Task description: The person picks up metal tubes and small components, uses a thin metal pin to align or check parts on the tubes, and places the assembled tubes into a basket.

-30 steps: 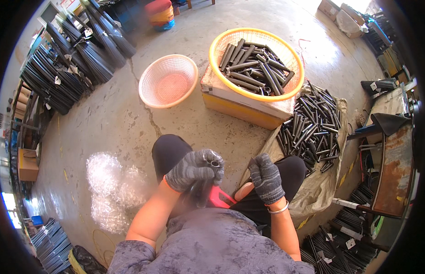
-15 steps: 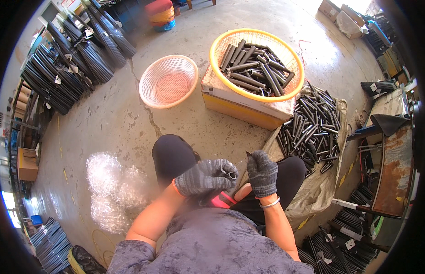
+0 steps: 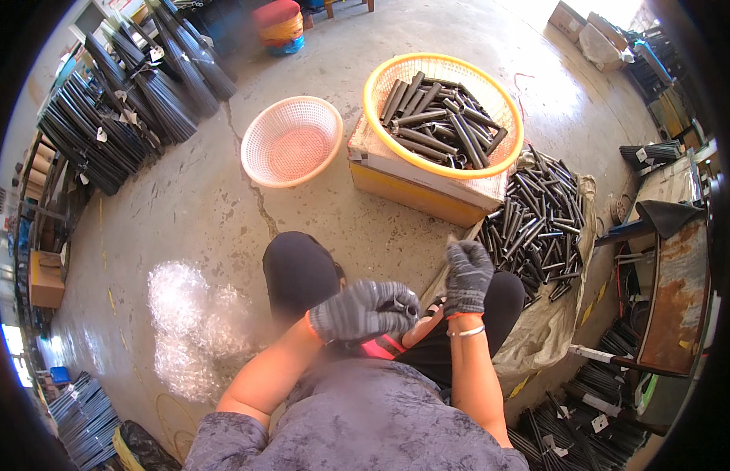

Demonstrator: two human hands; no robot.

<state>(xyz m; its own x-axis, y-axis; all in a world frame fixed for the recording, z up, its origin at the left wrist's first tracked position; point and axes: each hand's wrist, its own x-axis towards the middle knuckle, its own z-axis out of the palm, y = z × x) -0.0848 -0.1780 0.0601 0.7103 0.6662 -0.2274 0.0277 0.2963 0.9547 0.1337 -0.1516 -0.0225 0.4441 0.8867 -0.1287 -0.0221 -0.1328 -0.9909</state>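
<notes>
My left hand [image 3: 363, 308], in a grey-and-black knit glove, is closed around a short black tube [image 3: 413, 308] whose round end shows at the fingertips. To its right and a little higher, my gloved right hand [image 3: 469, 276] is closed in a pinch. A small tip sticks up from its fingers, too blurred to name. The two hands are apart, over my lap between my knees. Beyond them, an orange-rimmed basket [image 3: 370, 102] full of black tubes [image 3: 428, 118] rests on a cardboard box [image 3: 412, 192].
Right of the box, many black tubes [image 3: 538, 220] lie heaped on a beige sack [image 3: 530, 345]. A pink basket [image 3: 290, 145] stands at the far left. Crumpled clear plastic [image 3: 194, 330] lies left of me. Bundled long rods [image 3: 90, 133] lean at the upper left; a rusty bench [image 3: 675, 282] stands right.
My right hand has moved up and to the right, away from my left. My left hand has shifted slightly right with the tube still in it.
</notes>
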